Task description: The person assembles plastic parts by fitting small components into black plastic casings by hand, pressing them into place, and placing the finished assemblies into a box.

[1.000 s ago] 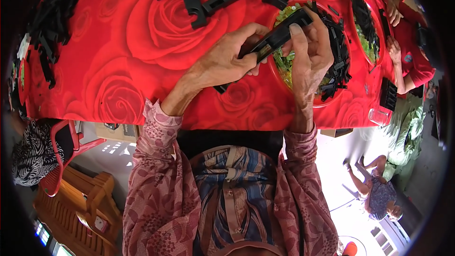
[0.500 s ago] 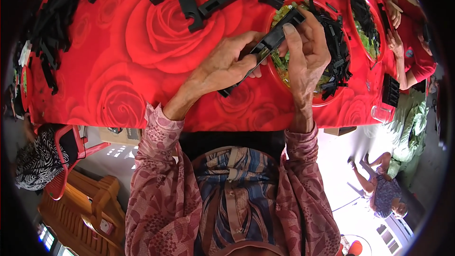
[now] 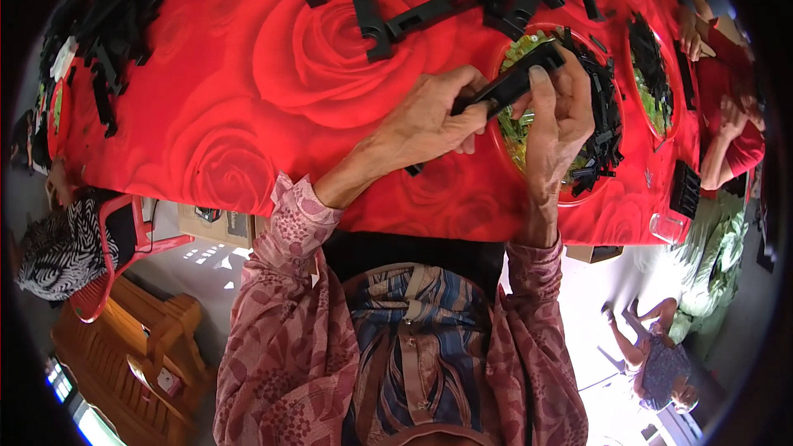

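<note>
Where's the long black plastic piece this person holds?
In the head view, right of centre, the black piece is held by the left hand and right hand, partly overlapping the nearer round red bowl.

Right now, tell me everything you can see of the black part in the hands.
The black part is long and narrow, slightly glossy, plastic-looking. It slants above the red cloth, far end to the right. The left hand grips it lower down; the right hand holds it near the far end, thumb on its upper face. Fingers hide some of it; finer details are unclear.
</note>
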Available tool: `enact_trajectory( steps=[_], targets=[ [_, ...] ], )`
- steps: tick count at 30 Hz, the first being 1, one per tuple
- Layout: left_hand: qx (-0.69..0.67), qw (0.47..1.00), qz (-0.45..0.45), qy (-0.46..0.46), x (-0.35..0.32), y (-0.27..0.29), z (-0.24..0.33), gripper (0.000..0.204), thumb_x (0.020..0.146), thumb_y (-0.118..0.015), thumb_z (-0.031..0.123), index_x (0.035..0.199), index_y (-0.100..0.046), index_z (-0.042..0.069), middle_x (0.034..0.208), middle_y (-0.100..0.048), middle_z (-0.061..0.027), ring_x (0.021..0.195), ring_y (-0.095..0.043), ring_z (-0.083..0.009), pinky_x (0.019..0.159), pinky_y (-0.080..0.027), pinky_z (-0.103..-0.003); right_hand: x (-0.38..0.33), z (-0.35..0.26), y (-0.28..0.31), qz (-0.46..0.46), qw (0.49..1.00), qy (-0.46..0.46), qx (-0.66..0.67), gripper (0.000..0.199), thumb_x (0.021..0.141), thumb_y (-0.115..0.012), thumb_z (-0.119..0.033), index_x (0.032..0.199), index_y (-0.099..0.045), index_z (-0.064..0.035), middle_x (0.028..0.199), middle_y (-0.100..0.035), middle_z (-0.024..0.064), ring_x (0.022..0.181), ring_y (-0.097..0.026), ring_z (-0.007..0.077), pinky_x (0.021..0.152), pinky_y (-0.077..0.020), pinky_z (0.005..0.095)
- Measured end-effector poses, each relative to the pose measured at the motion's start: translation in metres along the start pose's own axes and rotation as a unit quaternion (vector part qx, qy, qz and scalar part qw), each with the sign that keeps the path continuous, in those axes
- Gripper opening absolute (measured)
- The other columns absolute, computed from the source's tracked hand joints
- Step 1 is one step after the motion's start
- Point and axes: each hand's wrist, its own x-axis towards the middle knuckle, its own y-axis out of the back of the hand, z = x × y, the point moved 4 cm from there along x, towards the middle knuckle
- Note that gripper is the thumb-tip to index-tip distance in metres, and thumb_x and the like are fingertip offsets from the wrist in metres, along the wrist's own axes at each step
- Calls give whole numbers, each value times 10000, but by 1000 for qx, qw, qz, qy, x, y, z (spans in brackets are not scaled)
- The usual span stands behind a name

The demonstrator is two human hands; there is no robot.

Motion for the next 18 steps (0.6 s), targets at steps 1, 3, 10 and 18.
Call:
enact_trajectory(
  steps=[1,3,10,18],
  targets=[
    [9,1000,7,-7,-1,-2,4,192,969,-535,84,1125,-548,-28,840,-650,-91,590,-613,-125,554,-525,-256,0,-3,0,9,1000,14,-14,363,937,-654,-87,1275,-561,9,877,-638,63,585,-538,55,516,-433,203],
    [21,1000,18,-9,-7,-4,9,248,976,-570,114,1177,-511,-18,854,-656,-107,647,-647,-143,588,-561,-273,-2,-7,1,21,999,27,-22,352,939,-643,-77,1273,-570,3,888,-645,66,583,-544,58,505,-427,199],
    [121,982,141,-19,-58,2,15,318,948,-626,85,1232,-527,-19,901,-691,-126,790,-650,-146,729,-524,-291,-21,-8,-19,-49,997,-44,30,350,938,-669,-96,1254,-567,14,889,-664,68,628,-591,70,496,-447,210],
    [129,967,219,11,-88,19,-14,316,907,-636,59,1191,-584,-71,818,-695,-189,687,-632,-161,587,-484,-327,-40,7,-27,-116,986,-30,-118,316,932,-683,-86,1206,-589,41,851,-666,118,609,-602,104,511,-480,248]
  ],
)
